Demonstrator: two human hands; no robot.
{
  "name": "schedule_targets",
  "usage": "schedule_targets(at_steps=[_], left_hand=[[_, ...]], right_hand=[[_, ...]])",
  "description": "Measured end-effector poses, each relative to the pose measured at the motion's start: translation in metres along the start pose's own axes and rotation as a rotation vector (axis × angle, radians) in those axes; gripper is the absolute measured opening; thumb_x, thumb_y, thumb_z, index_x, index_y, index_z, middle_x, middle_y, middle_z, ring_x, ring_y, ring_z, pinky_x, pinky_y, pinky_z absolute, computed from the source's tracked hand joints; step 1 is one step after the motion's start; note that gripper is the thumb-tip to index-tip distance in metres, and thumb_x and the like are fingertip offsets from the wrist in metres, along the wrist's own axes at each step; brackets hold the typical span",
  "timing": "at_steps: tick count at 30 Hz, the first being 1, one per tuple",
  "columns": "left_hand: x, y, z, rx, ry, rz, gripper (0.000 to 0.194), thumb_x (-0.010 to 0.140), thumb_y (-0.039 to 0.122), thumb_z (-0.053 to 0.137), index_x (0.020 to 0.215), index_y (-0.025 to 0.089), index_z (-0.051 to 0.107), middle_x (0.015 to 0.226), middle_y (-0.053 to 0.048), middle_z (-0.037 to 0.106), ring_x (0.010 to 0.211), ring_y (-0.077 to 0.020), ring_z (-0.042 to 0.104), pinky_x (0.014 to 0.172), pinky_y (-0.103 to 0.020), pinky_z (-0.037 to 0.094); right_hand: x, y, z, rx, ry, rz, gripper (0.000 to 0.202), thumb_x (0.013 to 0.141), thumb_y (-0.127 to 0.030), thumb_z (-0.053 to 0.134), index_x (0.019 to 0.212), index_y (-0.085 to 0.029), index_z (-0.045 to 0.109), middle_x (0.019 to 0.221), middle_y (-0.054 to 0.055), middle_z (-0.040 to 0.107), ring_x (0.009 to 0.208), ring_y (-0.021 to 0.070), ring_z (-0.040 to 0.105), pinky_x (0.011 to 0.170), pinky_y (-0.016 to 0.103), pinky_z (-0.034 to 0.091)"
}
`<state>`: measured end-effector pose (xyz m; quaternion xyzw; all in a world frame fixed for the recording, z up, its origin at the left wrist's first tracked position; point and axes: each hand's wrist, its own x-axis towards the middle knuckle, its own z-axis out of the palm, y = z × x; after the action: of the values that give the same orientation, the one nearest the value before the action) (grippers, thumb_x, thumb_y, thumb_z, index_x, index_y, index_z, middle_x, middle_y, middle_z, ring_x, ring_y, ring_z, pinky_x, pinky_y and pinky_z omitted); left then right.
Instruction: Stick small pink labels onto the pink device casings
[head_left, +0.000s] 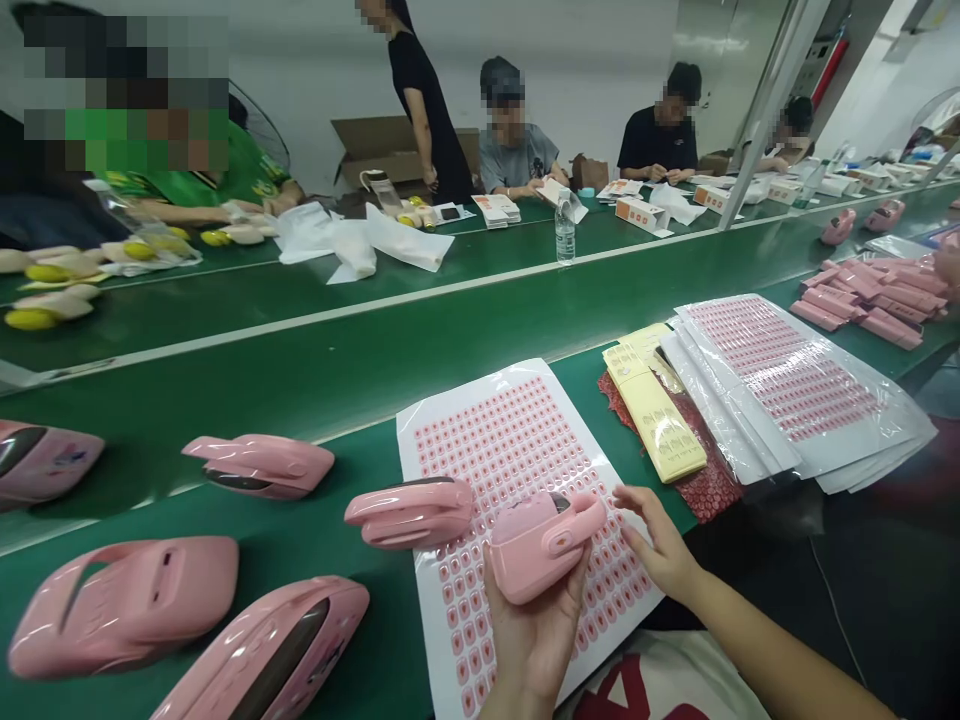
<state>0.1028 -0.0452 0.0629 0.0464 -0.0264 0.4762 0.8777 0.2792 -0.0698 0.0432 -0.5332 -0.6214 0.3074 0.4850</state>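
Observation:
A pink plastic housing (pixel 536 560) rests in my left hand (pixel 534 630), whose fingers wrap round its underside; an oval sticker shows on its side. Just right of the housing, my right hand (pixel 660 540) has its fingers apart and holds nothing. Beneath both lies a white sheet (pixel 499 425) covered in rows of small pink oval stickers. Another pink housing (pixel 412 512) sits on the sheet's left edge. Farther left on the green table are more housings, among them one with a slot (pixel 135 600), one with a dark window (pixel 277 640) and a smaller one (pixel 262 465).
Yellow sticker strips (pixel 656 415) and stacked sticker sheets (pixel 787 370) lie right of the sheet, with piled pink parts (pixel 874 295) beyond. A green conveyor (pixel 330 350) crosses behind. A water bottle (pixel 565 230) stands on its far divider; several people are across it.

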Motion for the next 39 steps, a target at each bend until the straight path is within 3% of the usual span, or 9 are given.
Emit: schedule_targets(at_steps=[6, 12, 16, 19, 23, 29, 33, 37, 39], left_hand=[[0.000, 0.007, 0.000, -0.061, 0.011, -0.006, 0.057, 0.089, 0.051, 0.024, 0.120, 0.014, 0.056, 0.129, -0.012, 0.052, 0.127, -0.0234, 0.036, 0.107, -0.035, 0.023], [0.002, 0.007, 0.000, -0.052, 0.056, -0.007, 0.055, 0.090, 0.050, 0.024, 0.118, 0.016, 0.057, 0.127, -0.011, 0.055, 0.126, -0.0231, 0.038, 0.106, -0.036, 0.025], [0.004, 0.005, 0.004, -0.013, 0.077, 0.028, 0.050, 0.090, 0.046, 0.028, 0.119, 0.017, 0.056, 0.126, -0.010, 0.056, 0.123, -0.0232, 0.042, 0.105, -0.037, 0.028], [0.005, 0.003, 0.005, 0.023, 0.015, 0.043, 0.049, 0.090, 0.046, 0.028, 0.121, 0.018, 0.054, 0.129, -0.010, 0.053, 0.123, -0.0228, 0.042, 0.104, -0.037, 0.029], [0.005, 0.004, 0.000, 0.051, -0.043, 0.042, 0.051, 0.090, 0.047, 0.025, 0.122, 0.019, 0.053, 0.129, -0.009, 0.053, 0.124, -0.0222, 0.042, 0.105, -0.037, 0.026], [0.004, 0.005, 0.000, 0.097, 0.015, 0.047, 0.052, 0.089, 0.049, 0.032, 0.121, 0.015, 0.054, 0.127, -0.015, 0.054, 0.123, -0.0238, 0.043, 0.104, -0.037, 0.028], [-0.002, 0.003, 0.003, 0.186, 0.180, 0.061, 0.049, 0.085, 0.048, 0.042, 0.123, 0.018, 0.051, 0.122, -0.014, 0.058, 0.119, -0.0251, 0.047, 0.101, -0.039, 0.035], [-0.011, 0.006, -0.001, 0.729, 0.336, 0.135, 0.065, 0.071, 0.040, 0.066, 0.129, 0.024, 0.042, 0.117, -0.012, 0.060, 0.109, -0.0307, 0.054, 0.092, -0.047, 0.042], [-0.013, 0.013, 0.000, 1.039, 0.264, 0.211, 0.089, 0.051, 0.019, 0.080, 0.130, 0.029, 0.041, 0.120, -0.009, 0.058, 0.108, -0.0338, 0.053, 0.091, -0.050, 0.042]], right_hand=[[-0.046, 0.027, -0.039, -0.451, -0.372, -0.215, 0.037, 0.085, -0.022, 0.052, 0.122, -0.021, 0.049, 0.122, 0.012, 0.055, 0.117, 0.0224, 0.047, 0.099, 0.040, 0.041], [-0.052, 0.037, -0.031, -0.581, -0.241, -0.390, 0.022, 0.085, -0.016, 0.050, 0.104, -0.021, 0.058, 0.109, 0.010, 0.063, 0.108, 0.0221, 0.054, 0.092, 0.043, 0.046], [-0.048, 0.026, -0.028, -0.547, -0.210, -0.248, 0.014, 0.080, -0.011, 0.051, 0.088, -0.021, 0.058, 0.100, 0.010, 0.062, 0.099, 0.0231, 0.057, 0.084, 0.044, 0.050], [-0.046, 0.020, -0.028, -0.533, -0.228, -0.187, 0.017, 0.078, -0.010, 0.051, 0.091, -0.021, 0.056, 0.099, 0.010, 0.060, 0.097, 0.0236, 0.057, 0.080, 0.043, 0.052], [-0.048, 0.029, -0.029, -0.550, -0.208, -0.271, 0.023, 0.082, -0.014, 0.051, 0.102, -0.024, 0.056, 0.103, 0.009, 0.062, 0.099, 0.0238, 0.057, 0.081, 0.044, 0.052], [-0.055, 0.042, -0.023, -0.596, -0.123, -0.383, 0.021, 0.084, -0.013, 0.048, 0.092, -0.026, 0.063, 0.098, 0.007, 0.064, 0.095, 0.0232, 0.057, 0.076, 0.044, 0.053], [-0.047, 0.029, -0.031, -0.412, -0.139, -0.175, 0.014, 0.082, -0.021, 0.053, 0.075, -0.023, 0.064, 0.092, 0.007, 0.061, 0.091, 0.0224, 0.058, 0.075, 0.041, 0.053], [-0.010, -0.009, -0.053, -0.168, -0.070, 0.190, 0.024, 0.079, -0.041, 0.058, 0.069, -0.020, 0.063, 0.090, 0.008, 0.059, 0.089, 0.0229, 0.060, 0.081, 0.043, 0.049], [0.014, -0.035, -0.059, -0.055, -0.060, 0.241, 0.029, 0.076, -0.047, 0.058, 0.069, -0.020, 0.064, 0.093, 0.008, 0.058, 0.094, 0.0234, 0.058, 0.086, 0.043, 0.046]])
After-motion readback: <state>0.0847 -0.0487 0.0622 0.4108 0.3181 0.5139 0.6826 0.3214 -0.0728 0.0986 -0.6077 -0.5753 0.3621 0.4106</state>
